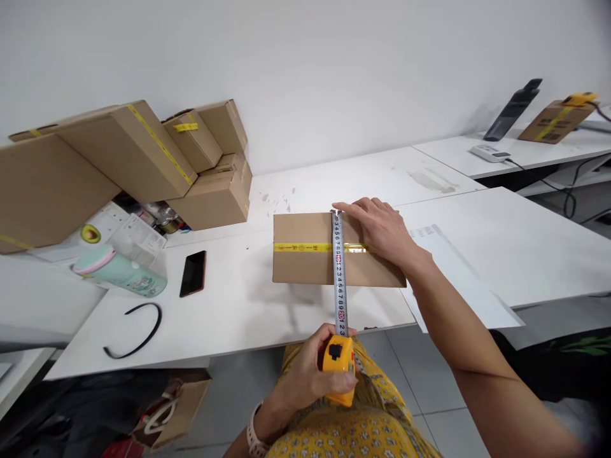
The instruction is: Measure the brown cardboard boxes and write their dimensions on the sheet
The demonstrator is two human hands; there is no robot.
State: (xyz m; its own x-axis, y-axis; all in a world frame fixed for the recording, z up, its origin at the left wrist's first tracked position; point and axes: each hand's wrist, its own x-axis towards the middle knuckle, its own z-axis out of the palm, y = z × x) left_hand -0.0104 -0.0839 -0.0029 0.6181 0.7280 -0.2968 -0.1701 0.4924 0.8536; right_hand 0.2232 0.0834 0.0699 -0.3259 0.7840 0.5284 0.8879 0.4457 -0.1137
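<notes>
My left hand point(317, 375) is wrapped round the yellow case of a tape measure point(340, 366), just off the table's front edge. The numbered blade point(339, 273) is drawn out and lies across the top of a cardboard box point(305, 267) sealed with yellow printed tape. At the box's far edge, my right hand point(379, 229) presses the blade's end with a fingertip. Its other fingers and palm rest on the box's right part. The blade runs past the near edge of the box to the case.
Cardboard boxes point(210, 197) are stacked at the left back. Nearer stand a green tumbler point(121, 270), a phone point(193, 273) and a black headband point(143, 337). Paper sheets point(453, 273) lie to the right. Farther right are a dark bottle point(513, 111) and another box point(554, 123).
</notes>
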